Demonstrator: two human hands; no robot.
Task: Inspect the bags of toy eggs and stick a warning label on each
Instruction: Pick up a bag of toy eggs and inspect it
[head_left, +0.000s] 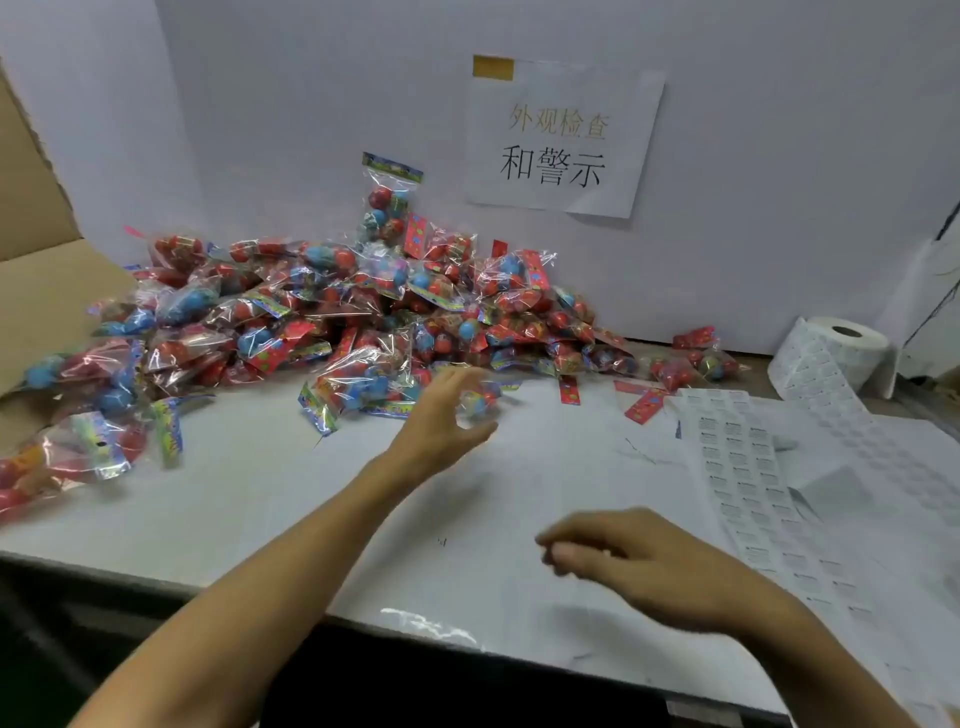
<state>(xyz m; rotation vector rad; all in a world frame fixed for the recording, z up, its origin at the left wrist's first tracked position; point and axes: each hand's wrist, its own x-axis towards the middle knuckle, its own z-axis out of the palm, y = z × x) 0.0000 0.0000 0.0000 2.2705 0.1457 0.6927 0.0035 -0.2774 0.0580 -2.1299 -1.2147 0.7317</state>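
Note:
A big pile of clear bags of toy eggs (332, 312), red and blue with colourful header cards, lies along the white back wall. My left hand (441, 415) reaches to the pile's front edge. Its fingers and thumb curl round one small blurred bag (480, 401). My right hand (649, 561) hovers low over the white table (291, 493), fingers loosely curled, with nothing seen in it. A strip of warning labels (743, 483) runs down the table to the right of that hand, unrolled from a label roll (841, 348) at the back right.
An open cardboard box (41, 291) stands at the left, with bags spilling beside it. A paper sign (561, 140) is taped to the back wall. Loose red header cards (644, 405) lie near the labels. The table's front edge (467, 649) runs close to me.

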